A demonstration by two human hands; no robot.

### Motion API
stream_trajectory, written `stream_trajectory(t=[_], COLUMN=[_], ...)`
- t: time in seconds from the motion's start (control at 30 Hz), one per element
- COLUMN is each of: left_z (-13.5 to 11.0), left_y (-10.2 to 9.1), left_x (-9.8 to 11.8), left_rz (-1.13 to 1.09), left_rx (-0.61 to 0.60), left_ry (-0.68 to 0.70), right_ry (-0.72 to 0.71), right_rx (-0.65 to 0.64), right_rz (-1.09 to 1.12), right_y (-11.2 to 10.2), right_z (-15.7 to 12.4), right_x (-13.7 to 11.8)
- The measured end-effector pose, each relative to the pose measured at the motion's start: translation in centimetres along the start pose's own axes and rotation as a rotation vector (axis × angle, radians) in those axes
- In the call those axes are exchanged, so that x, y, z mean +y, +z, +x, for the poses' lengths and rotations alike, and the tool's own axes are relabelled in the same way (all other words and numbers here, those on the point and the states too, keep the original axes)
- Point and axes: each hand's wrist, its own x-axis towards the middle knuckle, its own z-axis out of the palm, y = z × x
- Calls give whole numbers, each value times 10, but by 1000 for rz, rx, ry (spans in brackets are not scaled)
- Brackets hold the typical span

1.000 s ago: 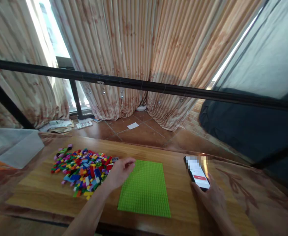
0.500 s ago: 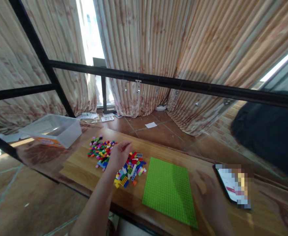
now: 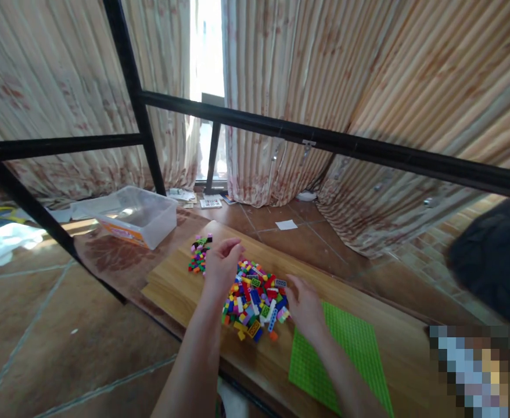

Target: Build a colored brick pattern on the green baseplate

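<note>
Bricks hard plastic, smooth-sided, slight shine; baseplate also plastic by its look, but rough with close rows of studs, nearer matt. Board under them wood-grained, smooth, low satin sheen; bin thin translucent plastic, cloudy. Curtains pleated cloth, matt; frame smooth, apparently painted metal, dull gloss; floor tiles smooth, faintly glossy; slip plain paper.

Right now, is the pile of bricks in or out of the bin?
Out: the pile of bricks lies on the wooden tabletop.
</note>
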Motion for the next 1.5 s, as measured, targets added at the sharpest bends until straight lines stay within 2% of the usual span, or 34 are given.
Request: stream_trajectory(t=[0.1,0.2,0.37,0.47,0.57,0.7,0.8,0.9,1.03,1.27,1.33,1.5], left_z=[5,7,2,-5,-19,-50,-73,-87,-98,-125,-127,-125], left_y=[0,1,11,21,37,64,81,92,103,117,119,119], left_x=[-8,-15,-20,-25,-31,-39,-45,-52,-63,-68,-66,-65], left_rz=[89,215,333,375,323,232,220,231,330,690,702,620], left_rx=[-71,-139,-242,-326,-430,-678,-822,-830,-853,-766,-768,-748], left_ry=[16,74,120,130,62,-87,-119,-112,-51,297,349,375], right_ry=[-19,-29,-8,134,328,517,599,656,643,562,567,619], right_rx=[-104,-137,-114,-58,-49,78,172,194,166,137,143,131], right_rz=[-10,-6,84,380,755,1079,1255,1321,1283,1145,1173,1348], right_y=[8,11,-6,-23,-40,-55,-61,-66,-74,-78,-79,-82], right_z=[16,20,9,-6,-25,-46,-56,-63,-69,-65,-64,-64], right_x=[2,3,3,0,-6,-5,4,15,27,39,38,36])
